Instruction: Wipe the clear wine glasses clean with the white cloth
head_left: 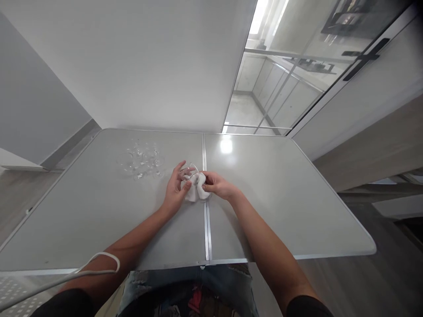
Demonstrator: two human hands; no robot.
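Note:
Near the table's centre seam, my left hand (175, 190) is closed around a small clear glass vessel (189, 171), its fingers on the far side and its thumb in front. A folded white cloth (201, 188) is pinched between the thumb and fingers of my right hand (220, 185). The cloth is pressed against the glass vessel and covers part of it, so its exact shape is hard to make out. To the left on the table, several clear glass pieces (141, 162) stand in a close group; their outlines are faint.
The pale folding table (264, 211) has a metal seam (207, 229) down its middle. A white wall (148, 66) rises along its far edge. A glazed door (280, 88) is at the back right. A white cable (95, 270) crosses near my left forearm.

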